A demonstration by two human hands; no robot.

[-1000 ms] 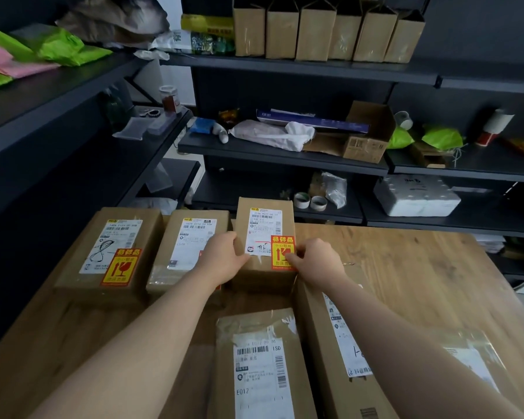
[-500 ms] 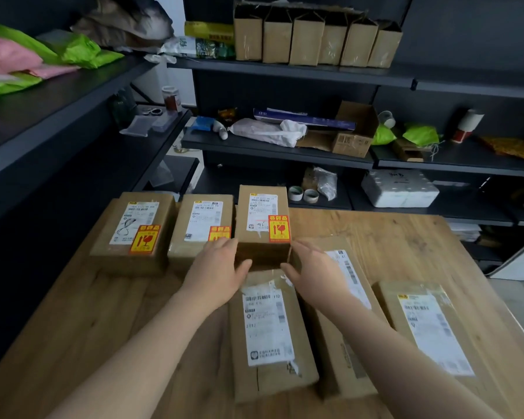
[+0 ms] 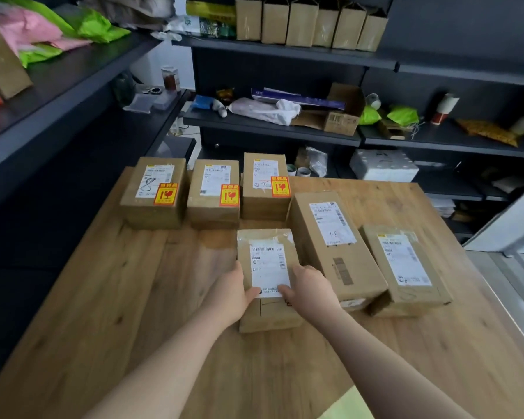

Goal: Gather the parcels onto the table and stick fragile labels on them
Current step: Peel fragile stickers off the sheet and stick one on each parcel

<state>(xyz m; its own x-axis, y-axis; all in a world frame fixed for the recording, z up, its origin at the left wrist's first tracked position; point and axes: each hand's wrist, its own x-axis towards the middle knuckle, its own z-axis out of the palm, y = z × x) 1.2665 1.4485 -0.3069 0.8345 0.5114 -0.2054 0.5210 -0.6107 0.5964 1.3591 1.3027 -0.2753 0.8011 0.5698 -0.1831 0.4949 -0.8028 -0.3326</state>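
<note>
On the wooden table [image 3: 127, 300], three brown parcels stand in a row at the far side, each with a red and yellow fragile label: the left one [image 3: 150, 211], the middle one [image 3: 209, 210] and the right one [image 3: 263, 205]. A small parcel [image 3: 266, 237] with a white shipping label lies in the middle. My left hand [image 3: 229, 293] grips its left side and my right hand [image 3: 310, 290] grips its right side, thumbs on top. To its right lie a long parcel [image 3: 333, 249] and a flatter parcel [image 3: 406, 267]; neither shows a fragile label.
Dark shelving [image 3: 270, 128] runs behind the table and along the left, holding paper bags, green and pink mailers, tape rolls [image 3: 298, 170] and a white foam box [image 3: 383, 169]. A pale green object [image 3: 345, 403] sits at the table's near edge.
Both hands drew back from the third labelled parcel in the far row and took hold of the small parcel in the middle. The view tilted down and back.
</note>
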